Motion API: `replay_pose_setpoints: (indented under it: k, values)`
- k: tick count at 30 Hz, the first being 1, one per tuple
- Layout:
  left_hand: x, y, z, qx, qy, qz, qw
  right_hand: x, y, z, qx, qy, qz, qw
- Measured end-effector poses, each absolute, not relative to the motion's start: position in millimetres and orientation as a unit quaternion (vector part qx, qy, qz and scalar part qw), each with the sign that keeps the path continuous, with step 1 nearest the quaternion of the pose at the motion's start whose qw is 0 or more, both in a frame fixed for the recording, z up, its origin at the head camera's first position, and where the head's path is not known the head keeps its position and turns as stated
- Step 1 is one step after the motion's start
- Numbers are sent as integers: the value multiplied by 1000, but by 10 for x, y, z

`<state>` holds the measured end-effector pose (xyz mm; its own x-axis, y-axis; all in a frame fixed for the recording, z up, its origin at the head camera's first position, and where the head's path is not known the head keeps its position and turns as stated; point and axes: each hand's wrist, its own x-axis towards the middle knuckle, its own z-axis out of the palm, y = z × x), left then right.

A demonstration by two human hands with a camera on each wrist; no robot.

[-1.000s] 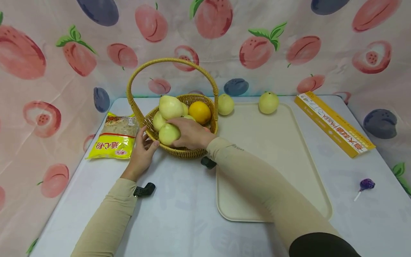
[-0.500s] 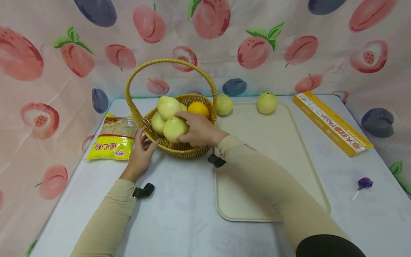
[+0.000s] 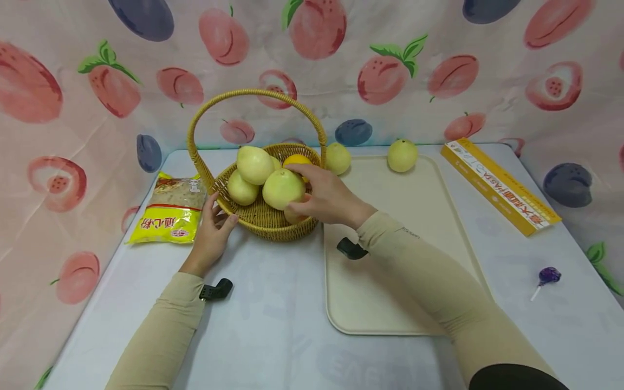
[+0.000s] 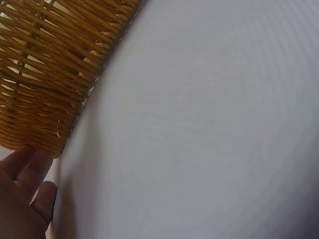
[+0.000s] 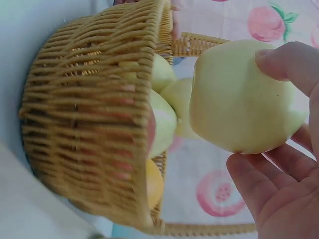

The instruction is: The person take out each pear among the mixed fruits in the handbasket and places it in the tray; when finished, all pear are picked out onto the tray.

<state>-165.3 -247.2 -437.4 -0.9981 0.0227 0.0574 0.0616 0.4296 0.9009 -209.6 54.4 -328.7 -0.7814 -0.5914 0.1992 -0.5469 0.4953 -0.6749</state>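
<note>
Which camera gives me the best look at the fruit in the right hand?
The right wrist view: there the fruit looks largest, with thumb and fingers around it. The head view shows it smaller, over the basket, in the right hand. In the left wrist view it can't be made out.

This place looks like a small corner arranged on purpose, like a set, rather than a working kitchen; in which building, I cannot tell. Behind the basket (image 3: 275,232) and to both its sides hangs a curtain (image 3: 336,73) printed with peaches and plums. The basket stands on a white bench (image 3: 273,319). Household food things surround it: left of it, a yellow bag (image 3: 168,211); right, a beige tray (image 3: 377,309); farther right, a pasta box (image 3: 501,187).
</note>
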Motion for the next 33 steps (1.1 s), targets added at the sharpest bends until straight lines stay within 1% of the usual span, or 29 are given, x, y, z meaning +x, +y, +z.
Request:
replay_pose_setpoints:
  k: [10,20,26,33]
  values:
    - [-1656,-2478,-4369,-30,-840,-541,17,-1999,905,-3227,-338,855,-393,-20]
    - [-1656,-2485,-4379,-28,-842,-538,21,-2022,1145,-3337,-317,866,-386,-32]
    - [-1654,-2477,-4366,-24,-843,-537,18,-2040,1278,-3395,-293,876,-383,-23]
    - [-1658,-2464,-4359,-23,-846,-533,18,-2116,1461,-3509,-270,883,-383,-28]
